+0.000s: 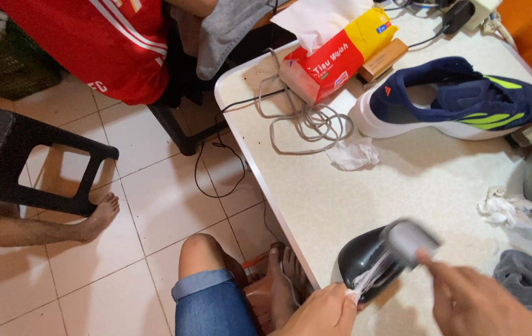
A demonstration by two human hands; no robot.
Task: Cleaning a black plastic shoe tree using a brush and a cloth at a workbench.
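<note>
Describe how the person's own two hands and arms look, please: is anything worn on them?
Both hands are bare: the left hand and the right hand show no gloves, rings or watch. No sleeve shows on the small visible part of either wrist. The image is slightly blurred near the fingers.

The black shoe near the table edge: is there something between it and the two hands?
Nothing visible stands between them. The left hand holds the black shoe by its white lace at the table edge. The right hand presses a blurred grey brush directly on it. The crumpled tissue lies apart.
</note>
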